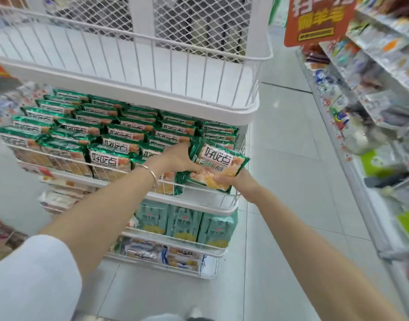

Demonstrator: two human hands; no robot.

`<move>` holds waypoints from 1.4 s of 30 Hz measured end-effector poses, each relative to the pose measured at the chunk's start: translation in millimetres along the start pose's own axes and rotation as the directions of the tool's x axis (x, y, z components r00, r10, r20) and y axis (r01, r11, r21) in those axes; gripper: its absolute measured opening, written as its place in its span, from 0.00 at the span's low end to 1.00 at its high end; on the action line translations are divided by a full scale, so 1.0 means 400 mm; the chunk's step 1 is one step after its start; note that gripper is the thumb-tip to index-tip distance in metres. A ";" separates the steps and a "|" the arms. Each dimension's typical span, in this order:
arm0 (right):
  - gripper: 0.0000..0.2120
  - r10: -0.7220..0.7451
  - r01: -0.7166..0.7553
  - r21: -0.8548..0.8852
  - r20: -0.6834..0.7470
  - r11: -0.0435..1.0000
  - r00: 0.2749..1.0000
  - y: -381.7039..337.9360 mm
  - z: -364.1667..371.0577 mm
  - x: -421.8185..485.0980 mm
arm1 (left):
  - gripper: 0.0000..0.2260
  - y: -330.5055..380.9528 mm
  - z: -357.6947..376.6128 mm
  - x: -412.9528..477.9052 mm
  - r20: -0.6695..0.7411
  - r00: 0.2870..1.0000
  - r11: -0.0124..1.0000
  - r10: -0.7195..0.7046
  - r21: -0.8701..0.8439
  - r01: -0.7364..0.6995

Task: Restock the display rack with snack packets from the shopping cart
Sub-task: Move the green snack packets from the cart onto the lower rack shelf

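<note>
Both arms reach far forward to the middle tier of the display rack (200,208). The left hand (175,158) lies with fingers straight and together against the standing rows of packets. The right hand (231,180) has its fingers clamped on the near edge of a green snack packet (219,162), which tilts over the tier's right end, touching the rows beside it.

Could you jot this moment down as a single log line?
phase: shelving | right hand: holds snack packet at display rack | left hand: touches shelved packets
</note>
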State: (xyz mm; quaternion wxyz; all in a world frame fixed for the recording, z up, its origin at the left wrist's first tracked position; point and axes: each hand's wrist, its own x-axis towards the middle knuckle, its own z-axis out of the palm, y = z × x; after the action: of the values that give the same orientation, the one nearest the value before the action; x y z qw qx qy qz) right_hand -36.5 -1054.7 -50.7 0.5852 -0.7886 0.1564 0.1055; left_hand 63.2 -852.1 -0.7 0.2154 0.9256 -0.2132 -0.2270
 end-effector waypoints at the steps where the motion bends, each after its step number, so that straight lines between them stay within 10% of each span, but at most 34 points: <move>1: 0.21 -0.016 0.015 -0.039 -0.021 0.999 1.000 0.006 0.002 0.003 | 0.52 -0.001 0.010 0.004 0.006 1.000 0.999 -0.001 0.037 0.000; 5: 0.17 -0.042 0.043 -0.129 0.011 0.991 0.999 0.001 0.012 0.004 | 0.63 -0.019 0.028 0.019 -0.012 0.999 0.995 0.038 0.089 -0.036; 11: 0.62 0.116 -0.073 0.282 -0.137 0.957 0.984 -0.028 -0.012 -0.002 | 0.54 -0.019 -0.008 0.009 0.006 0.984 0.976 0.177 -0.130 -0.174; 17: 0.36 0.051 -0.016 0.193 -0.176 0.981 0.983 -0.023 0.024 -0.017 | 0.43 -0.039 0.061 0.023 -0.056 0.976 0.958 0.209 0.214 -0.193; 21: 0.44 -0.075 0.058 -0.090 -0.194 0.994 0.978 -0.012 0.091 -0.026 | 0.48 -0.073 0.075 0.041 0.016 0.980 0.907 0.200 0.376 -0.191; 30: 0.54 0.024 -0.043 -0.090 -0.203 0.995 0.979 0.000 0.134 0.014 | 0.35 -0.088 0.060 0.042 -0.007 0.963 0.864 0.270 0.444 -0.239; 35: 0.32 -0.083 0.045 -0.448 -0.067 0.893 0.994 0.043 0.093 0.009 | 0.39 -0.092 0.089 0.048 0.012 0.928 0.745 0.372 0.593 -0.306; 42: 0.33 -0.021 -0.009 -0.499 -0.054 0.866 0.998 0.031 0.112 0.046 | 0.39 -0.117 0.095 0.047 0.040 0.960 0.703 0.276 0.673 -0.230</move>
State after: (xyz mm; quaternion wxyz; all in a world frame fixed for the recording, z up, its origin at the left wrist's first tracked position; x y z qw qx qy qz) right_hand -23.1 -1017.7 -81.5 0.3571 -0.9162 0.1381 0.1178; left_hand 72.6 -834.8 -60.7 -0.0966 0.9090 -0.3986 -0.0734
